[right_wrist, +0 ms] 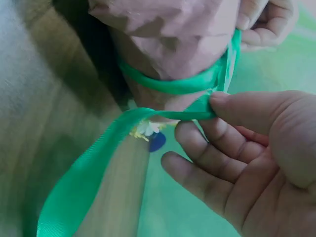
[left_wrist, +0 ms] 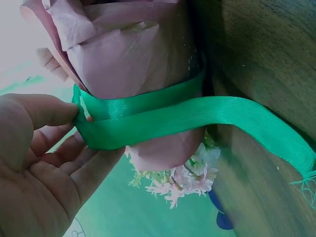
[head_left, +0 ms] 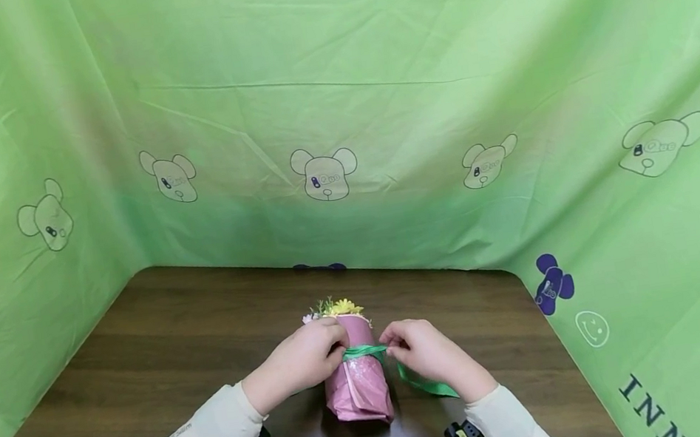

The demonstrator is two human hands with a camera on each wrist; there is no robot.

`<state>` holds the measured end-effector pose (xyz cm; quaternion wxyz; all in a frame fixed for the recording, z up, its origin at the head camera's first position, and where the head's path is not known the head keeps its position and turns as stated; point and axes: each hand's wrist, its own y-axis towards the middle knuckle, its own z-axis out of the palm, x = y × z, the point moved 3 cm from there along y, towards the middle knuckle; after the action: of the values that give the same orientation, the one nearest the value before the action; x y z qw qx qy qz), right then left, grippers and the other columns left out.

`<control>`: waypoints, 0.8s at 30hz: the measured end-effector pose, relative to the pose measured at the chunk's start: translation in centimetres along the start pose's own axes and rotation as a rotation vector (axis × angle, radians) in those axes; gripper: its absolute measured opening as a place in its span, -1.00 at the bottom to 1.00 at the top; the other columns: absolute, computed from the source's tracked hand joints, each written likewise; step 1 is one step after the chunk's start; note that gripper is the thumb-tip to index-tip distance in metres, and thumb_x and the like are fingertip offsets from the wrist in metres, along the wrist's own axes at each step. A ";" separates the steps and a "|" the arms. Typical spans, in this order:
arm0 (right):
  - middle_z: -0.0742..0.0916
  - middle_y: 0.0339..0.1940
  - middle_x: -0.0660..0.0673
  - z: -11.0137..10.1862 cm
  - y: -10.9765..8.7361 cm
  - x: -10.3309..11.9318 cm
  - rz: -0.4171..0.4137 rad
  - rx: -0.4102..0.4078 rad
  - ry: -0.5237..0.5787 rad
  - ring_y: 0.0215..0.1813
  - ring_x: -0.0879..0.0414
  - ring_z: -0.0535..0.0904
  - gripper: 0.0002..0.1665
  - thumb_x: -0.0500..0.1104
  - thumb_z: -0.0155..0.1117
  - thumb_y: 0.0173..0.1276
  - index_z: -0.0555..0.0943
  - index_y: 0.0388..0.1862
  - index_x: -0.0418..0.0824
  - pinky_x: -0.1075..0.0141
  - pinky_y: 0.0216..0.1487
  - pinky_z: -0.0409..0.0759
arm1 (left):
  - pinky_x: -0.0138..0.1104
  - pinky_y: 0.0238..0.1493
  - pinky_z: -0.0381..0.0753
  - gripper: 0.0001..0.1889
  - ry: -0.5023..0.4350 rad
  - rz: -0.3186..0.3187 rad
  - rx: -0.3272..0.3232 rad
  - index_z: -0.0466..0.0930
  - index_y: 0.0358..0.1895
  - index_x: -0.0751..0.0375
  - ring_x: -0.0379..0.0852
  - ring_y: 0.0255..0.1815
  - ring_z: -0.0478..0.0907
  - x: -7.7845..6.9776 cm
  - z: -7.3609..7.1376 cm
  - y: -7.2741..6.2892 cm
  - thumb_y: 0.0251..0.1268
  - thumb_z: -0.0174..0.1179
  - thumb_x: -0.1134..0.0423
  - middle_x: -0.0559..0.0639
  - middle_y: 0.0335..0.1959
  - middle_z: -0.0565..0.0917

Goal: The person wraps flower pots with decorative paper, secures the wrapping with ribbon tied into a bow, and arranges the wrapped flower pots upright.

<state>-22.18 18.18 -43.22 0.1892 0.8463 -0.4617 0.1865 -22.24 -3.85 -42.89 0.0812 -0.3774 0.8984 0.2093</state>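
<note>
A bouquet in pink wrapping paper (head_left: 357,389) lies on the table, its yellow, white and pink flowers (head_left: 344,307) pointing away from me. Green ribbon (head_left: 363,351) runs around its middle. On the bouquet's left side my left hand (head_left: 302,356) pinches the ribbon (left_wrist: 143,126) between thumb and fingers; a frayed tail trails off across the table in the left wrist view. At the right side, my right hand (head_left: 432,352) pinches another stretch of ribbon (right_wrist: 202,106) between thumb and forefinger, the other fingers loosely bent. From there a loose tail (right_wrist: 74,197) hangs down to the table.
The dark wooden table (head_left: 204,328) extends around the bouquet. Green cloth (head_left: 314,104) printed with bear heads stands as walls at the back and both sides. A black wrist device (head_left: 463,434) sits under the right cuff.
</note>
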 end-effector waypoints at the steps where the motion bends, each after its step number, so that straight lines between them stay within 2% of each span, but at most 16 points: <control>1: 0.66 -0.39 0.12 -0.2 0.0 0.0 0.002 -0.018 -0.005 -0.34 0.30 0.54 -0.90 -0.30 0.38 0.37 0.70 -0.21 -0.11 0.36 -0.27 0.58 | -0.42 -0.29 0.53 -0.87 -0.002 0.002 -0.001 0.60 -0.36 0.00 -0.28 -0.33 0.43 0.0 0.0 0.0 0.33 0.26 0.33 -0.22 -0.36 0.52; 7: 0.65 -0.35 0.17 -1.4 0.4 0.0 -0.016 -0.134 -0.005 -0.32 0.30 0.52 -0.92 -0.23 0.40 0.39 0.70 -0.29 -0.05 0.37 -0.26 0.56 | -0.40 -0.28 0.54 -0.89 0.002 0.000 0.005 0.62 -0.35 0.03 -0.29 -0.33 0.44 -0.1 0.0 0.2 0.29 0.23 0.35 -0.23 -0.37 0.52; 11: 0.66 -0.35 0.16 -1.6 0.8 0.1 -0.003 -0.155 0.075 -0.32 0.26 0.52 -0.89 -0.23 0.38 0.40 0.67 -0.30 0.00 0.35 -0.24 0.55 | -0.43 -0.32 0.51 -0.86 0.000 0.001 0.023 0.55 -0.37 -0.01 -0.31 -0.37 0.42 -0.1 0.1 0.3 0.28 0.22 0.35 -0.24 -0.40 0.49; 16: 0.68 -0.34 0.08 -1.2 0.9 0.0 0.059 -0.096 0.265 -0.27 0.19 0.54 -0.91 -0.22 0.31 0.46 0.63 -0.27 -0.03 0.35 -0.21 0.53 | -0.42 -0.43 0.46 -0.80 -0.028 -0.051 0.051 0.43 -0.42 -0.04 -0.30 -0.47 0.37 0.1 0.0 0.4 0.30 0.18 0.34 -0.24 -0.52 0.43; 18: 0.70 -0.30 -0.05 -0.8 0.9 -0.3 0.059 -0.069 0.364 -0.23 0.16 0.56 -0.95 -0.22 0.27 0.49 0.62 -0.24 -0.12 0.36 -0.16 0.53 | -0.41 -0.49 0.43 -0.79 -0.041 -0.082 0.058 0.40 -0.43 -0.05 -0.30 -0.52 0.34 0.2 0.0 0.4 0.31 0.15 0.34 -0.23 -0.57 0.39; 20: 0.70 -0.26 -0.19 -0.2 1.0 -0.8 0.051 -0.050 0.471 -0.17 0.07 0.60 -0.90 -0.23 0.22 0.52 0.59 -0.21 -0.24 0.36 -0.08 0.54 | -0.40 -0.51 0.43 -0.80 -0.049 -0.109 0.064 0.37 -0.42 -0.04 -0.29 -0.54 0.33 0.3 0.0 0.4 0.33 0.14 0.32 -0.21 -0.59 0.37; 24: 0.67 -0.17 -0.37 1.1 1.3 -1.8 0.045 -0.037 0.665 -0.04 -0.11 0.67 -0.79 -0.27 0.09 0.57 0.48 -0.16 -0.47 0.22 0.09 0.62 | -0.39 -0.51 0.45 -0.83 -0.048 -0.123 0.066 0.37 -0.39 -0.03 -0.27 -0.53 0.37 0.4 0.3 0.4 0.34 0.12 0.30 -0.19 -0.57 0.39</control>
<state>-23.99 18.28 -44.82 0.3408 0.7249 -0.3967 0.4483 -22.85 -3.78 -43.13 0.1279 -0.4238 0.8777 0.1833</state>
